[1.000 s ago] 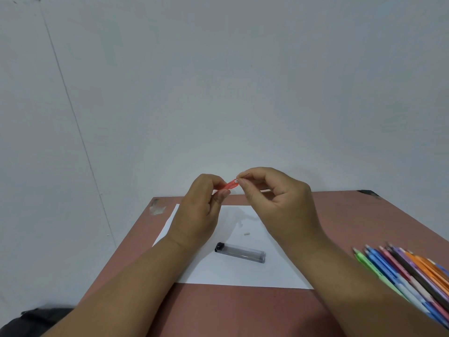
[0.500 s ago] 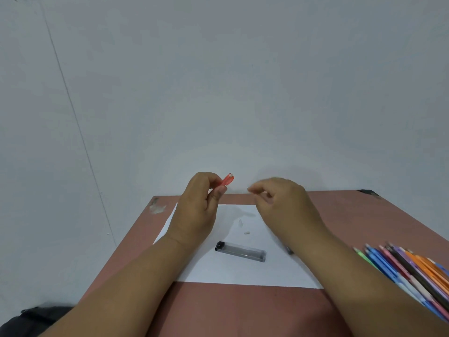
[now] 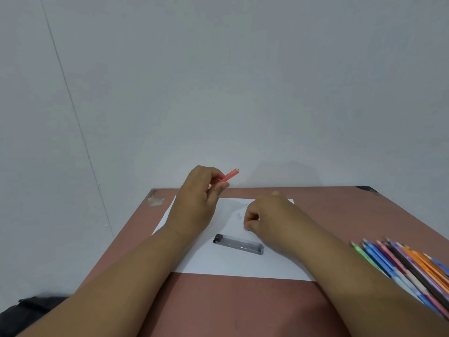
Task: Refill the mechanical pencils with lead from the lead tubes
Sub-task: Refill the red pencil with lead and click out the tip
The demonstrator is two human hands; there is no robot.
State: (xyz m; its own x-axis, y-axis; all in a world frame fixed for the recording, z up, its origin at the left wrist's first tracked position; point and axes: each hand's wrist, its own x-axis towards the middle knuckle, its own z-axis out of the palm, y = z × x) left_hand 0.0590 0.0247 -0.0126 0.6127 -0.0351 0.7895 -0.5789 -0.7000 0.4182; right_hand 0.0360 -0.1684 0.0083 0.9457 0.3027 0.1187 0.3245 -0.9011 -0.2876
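My left hand (image 3: 194, 205) grips a red mechanical pencil (image 3: 229, 175) above the far edge of the table, with its open end tilted up and to the right. My right hand (image 3: 269, 222) rests low on the white paper (image 3: 218, 263), its fingertips pinched together against the sheet. Whether they hold a small part is hidden. A tiny clear piece (image 3: 239, 216) lies on the paper just left of those fingertips. The clear lead tube with a black cap (image 3: 239, 244) lies flat on the paper, close in front of my right hand.
Several coloured mechanical pencils (image 3: 403, 268) lie bunched at the right edge of the reddish-brown table (image 3: 243, 307). A grey wall stands right behind the table. A dark bag (image 3: 29, 310) sits on the floor at the lower left.
My right hand left the pencil's end and dropped to the paper near the small loose pieces. My left hand kept the red pencil raised, almost still.
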